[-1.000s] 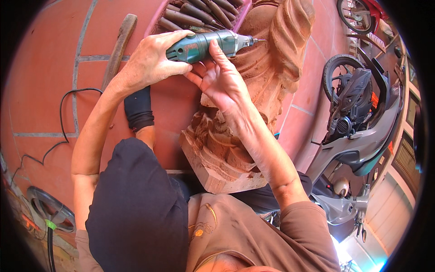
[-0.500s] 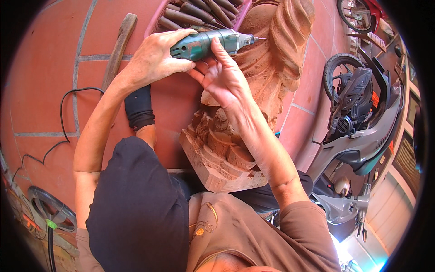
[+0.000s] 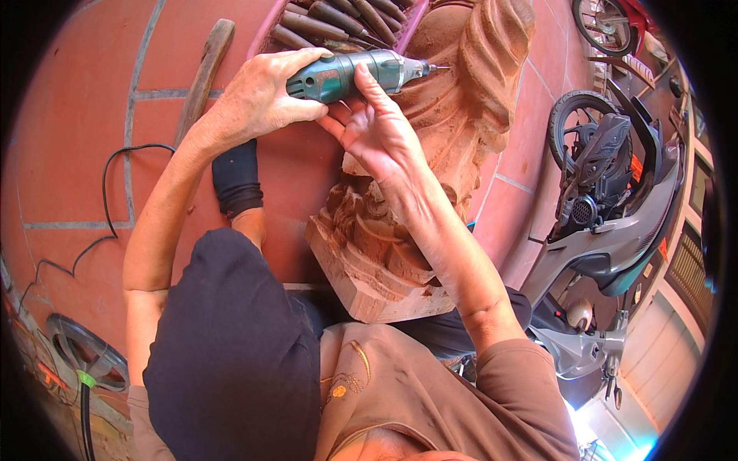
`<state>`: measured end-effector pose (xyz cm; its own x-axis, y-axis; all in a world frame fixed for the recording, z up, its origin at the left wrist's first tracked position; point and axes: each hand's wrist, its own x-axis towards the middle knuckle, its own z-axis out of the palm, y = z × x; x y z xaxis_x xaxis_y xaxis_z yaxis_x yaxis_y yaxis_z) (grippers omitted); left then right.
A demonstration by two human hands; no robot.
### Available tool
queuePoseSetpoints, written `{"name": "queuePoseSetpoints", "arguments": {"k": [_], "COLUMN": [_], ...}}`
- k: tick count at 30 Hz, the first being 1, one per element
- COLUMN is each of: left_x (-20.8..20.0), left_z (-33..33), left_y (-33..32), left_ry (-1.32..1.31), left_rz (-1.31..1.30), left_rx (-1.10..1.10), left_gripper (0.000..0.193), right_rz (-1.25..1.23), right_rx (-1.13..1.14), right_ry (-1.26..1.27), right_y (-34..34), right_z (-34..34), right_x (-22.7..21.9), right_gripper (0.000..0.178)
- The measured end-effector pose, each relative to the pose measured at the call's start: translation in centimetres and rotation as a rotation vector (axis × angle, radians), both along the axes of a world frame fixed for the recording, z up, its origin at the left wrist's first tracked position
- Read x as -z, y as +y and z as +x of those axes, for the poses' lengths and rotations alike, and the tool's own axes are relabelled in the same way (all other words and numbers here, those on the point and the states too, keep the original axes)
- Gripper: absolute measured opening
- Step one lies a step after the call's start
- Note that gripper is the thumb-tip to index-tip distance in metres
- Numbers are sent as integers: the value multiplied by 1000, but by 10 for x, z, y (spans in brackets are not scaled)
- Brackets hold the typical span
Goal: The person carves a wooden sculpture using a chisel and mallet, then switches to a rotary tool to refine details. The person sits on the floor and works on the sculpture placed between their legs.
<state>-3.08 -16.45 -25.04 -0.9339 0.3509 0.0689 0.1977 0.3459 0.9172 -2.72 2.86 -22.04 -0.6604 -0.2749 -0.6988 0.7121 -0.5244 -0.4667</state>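
A green rotary tool (image 3: 347, 75) with a thin bit at its right end is held level above the upper part of a carved wooden sculpture (image 3: 461, 100). My left hand (image 3: 265, 92) grips the rear of its body, fingers over the top and thumb beneath. From below, my right hand (image 3: 377, 127) supports the front, its thumb laid along the near side and its other fingers partly hidden behind the tool. The bit stands over the carved folds; whether it touches the wood I cannot tell. The sculpture's flat base lies near my lap.
A pink tray (image 3: 265, 34) of wooden-handled carving tools stands beyond my hands. On the red tiled floor (image 3: 69, 138) lie a wooden mallet-like stick (image 3: 204, 77) and a black cord (image 3: 105, 192). At right stands a grey motorbike (image 3: 615, 238); a round black fan-like object (image 3: 88, 349) is lower left.
Almost nothing differs. Both hands and the rotary tool keep the same place and hold, with only a very slight shift.
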Motion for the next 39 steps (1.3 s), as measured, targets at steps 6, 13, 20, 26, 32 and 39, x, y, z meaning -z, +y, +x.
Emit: {"name": "queuePoseSetpoints", "arguments": {"k": [6, 13, 20, 26, 32, 39], "left_x": [-1, -5, -2, 1, 5, 8], "left_z": [3, 7, 9, 12, 13, 17], "left_y": [-2, -7, -10, -14, -13, -17], "left_ry": [-5, -39, -62, -73, 2, -2], "left_rz": [-5, -5, -28, -4, 31, 15], "left_rx": [1, 13, 16, 31, 0, 8], "left_gripper": [69, 67, 65, 66, 59, 62], "right_rz": [-6, 2, 13, 0, 6, 0], "right_rx": [-4, -15, -26, -34, -37, -55], "right_ry": [-7, -26, -43, -60, -71, -106], "right_y": [0, -3, -6, -7, -9, -11], "right_z": [2, 6, 9, 11, 12, 14], "right_x": [4, 6, 6, 8, 8, 11], "right_gripper": [44, 41, 40, 41, 41, 43]}}
